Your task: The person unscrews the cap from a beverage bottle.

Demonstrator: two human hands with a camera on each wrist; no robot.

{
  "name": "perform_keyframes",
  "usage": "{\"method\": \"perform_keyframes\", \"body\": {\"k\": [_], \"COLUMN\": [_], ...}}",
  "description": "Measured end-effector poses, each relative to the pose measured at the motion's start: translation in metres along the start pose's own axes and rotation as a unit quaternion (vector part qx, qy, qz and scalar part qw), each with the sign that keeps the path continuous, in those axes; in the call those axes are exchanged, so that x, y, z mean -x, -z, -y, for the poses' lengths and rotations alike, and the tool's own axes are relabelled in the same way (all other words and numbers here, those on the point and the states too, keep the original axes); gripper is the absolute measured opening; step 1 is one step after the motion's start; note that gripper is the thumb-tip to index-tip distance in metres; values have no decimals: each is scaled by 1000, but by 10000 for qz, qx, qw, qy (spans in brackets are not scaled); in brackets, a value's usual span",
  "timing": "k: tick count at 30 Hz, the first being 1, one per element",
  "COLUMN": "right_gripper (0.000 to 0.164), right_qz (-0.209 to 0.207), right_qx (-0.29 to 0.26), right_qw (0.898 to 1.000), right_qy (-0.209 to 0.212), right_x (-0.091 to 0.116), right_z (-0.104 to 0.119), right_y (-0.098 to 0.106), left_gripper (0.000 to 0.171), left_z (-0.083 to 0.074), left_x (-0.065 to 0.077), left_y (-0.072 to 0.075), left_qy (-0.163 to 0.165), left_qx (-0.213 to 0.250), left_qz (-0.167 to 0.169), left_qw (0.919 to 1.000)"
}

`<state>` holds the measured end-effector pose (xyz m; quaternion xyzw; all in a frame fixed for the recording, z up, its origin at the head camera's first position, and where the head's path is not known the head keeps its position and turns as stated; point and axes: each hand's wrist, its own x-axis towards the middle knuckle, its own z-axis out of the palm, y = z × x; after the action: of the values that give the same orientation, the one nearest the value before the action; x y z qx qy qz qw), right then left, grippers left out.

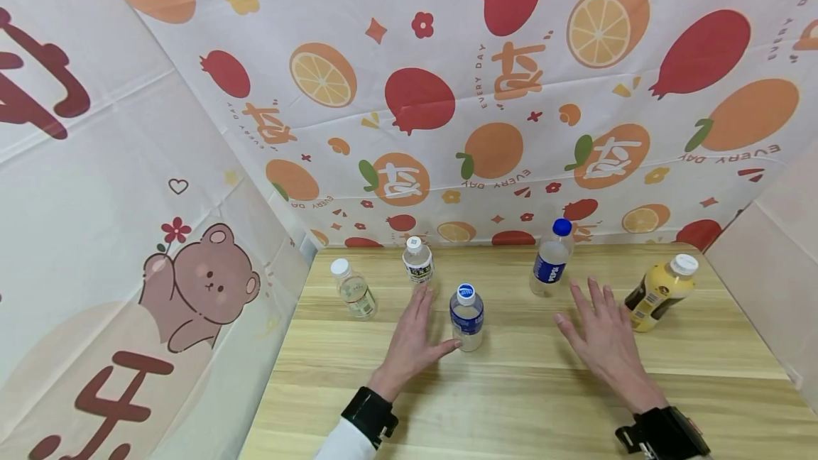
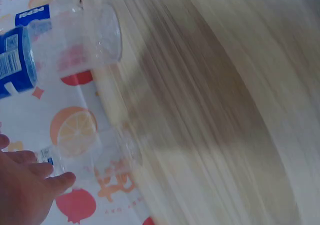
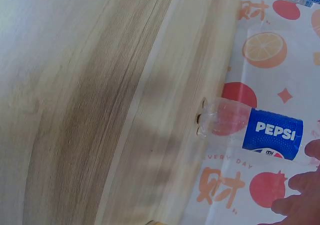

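My left hand (image 1: 412, 343) reaches over the table with fingers extended and thumb spread. Its fingertips are close to a clear bottle with a white cap and a black-and-white label (image 1: 418, 261). By its thumb stands a clear bottle with a blue label (image 1: 467, 318); whether they touch I cannot tell. My right hand (image 1: 603, 339), fingers spread, lies between an upright Pepsi bottle (image 1: 551, 261) with a blue cap and a yellow bottle (image 1: 661, 293) with a white cap. The Pepsi label (image 3: 272, 132) shows near the fingers in the right wrist view. Neither hand grips anything.
Another clear bottle (image 1: 355, 293) with a white cap and a greenish label stands at the left on the wooden table (image 1: 511, 403). A fruit-print cloth (image 1: 434, 41) hangs along the back edge. A cloth with a bear (image 1: 211, 289) hangs at the left.
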<state>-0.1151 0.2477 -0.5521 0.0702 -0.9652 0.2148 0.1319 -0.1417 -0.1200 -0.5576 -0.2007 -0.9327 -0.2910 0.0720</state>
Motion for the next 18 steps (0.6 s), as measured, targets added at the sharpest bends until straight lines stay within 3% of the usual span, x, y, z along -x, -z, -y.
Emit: {"method": "perform_keyframes", "body": {"k": [9, 18], "right_gripper": [71, 71], "right_qz": [-76, -35], "right_qx": [-11, -121], "right_qw": [9999, 9999], "right_qy": [84, 90], "right_x": [2, 4], "right_z": [5, 11], "right_y": [-4, -9], "left_gripper": [113, 105], "left_z": [-9, -21], "left_x": [-11, -22], "left_y": [-13, -27], "left_qy": [303, 566], "left_qx": [1316, 2503], "left_qz": [241, 147], "left_qw": [9905, 9664]}}
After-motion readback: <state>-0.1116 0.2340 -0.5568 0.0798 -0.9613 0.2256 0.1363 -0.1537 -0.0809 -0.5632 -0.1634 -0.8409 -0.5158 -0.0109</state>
